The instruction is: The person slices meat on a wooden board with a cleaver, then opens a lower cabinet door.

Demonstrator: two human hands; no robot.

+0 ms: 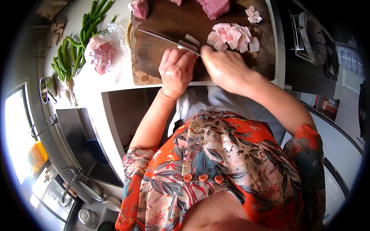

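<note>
My right hand [227, 69], slightly blurred, is closed around the handle of a kitchen knife [165, 38]. The blade points to the upper left over a brown wooden cutting board [154, 52]. Beside it my left hand [177, 71] has its fingers curled down on a pale strip of pork fat [187, 46], mostly hidden by the fingers and blade. A pale slice [192, 39] lies just beyond the blade. Sliced pork fat [231, 36] is heaped to the right, with a smaller pile of pale bits [253, 14] behind it.
Larger raw meat pieces [215, 7] sit at the board's far edge, another chunk [139, 8] at its far left. Plastic-wrapped meat [102, 54] and green beans [86, 30] lie on the white counter [117, 86]. A sink [83, 131] is at left, a stove burner [312, 37] at right.
</note>
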